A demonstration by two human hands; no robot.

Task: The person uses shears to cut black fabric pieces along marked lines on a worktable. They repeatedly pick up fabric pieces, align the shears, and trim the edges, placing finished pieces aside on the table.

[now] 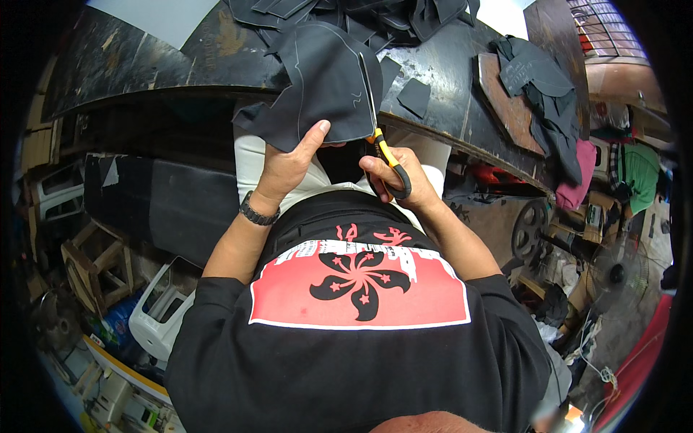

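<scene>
My left hand (294,162) pinches the lower edge of a dark fabric piece (325,83), thumb on top and fingers underneath. Pale chalk lines run along the borders of this cloth, and its far end reaches over the table. In my right hand (404,173) is a pair of scissors (385,150) with yellow and black handles. Their blades point away from me and lie along the right edge of the cloth, by the chalk line. Part of the lower handle is hidden by my fingers.
A black worktable (238,61) spans the far side, with a heap of dark cut fabric (354,18) at its back. A small dark scrap (414,97) lies right of the cloth. More dark fabric (538,79) rests on a brown board (498,101). At left stands a white plastic stool (162,310).
</scene>
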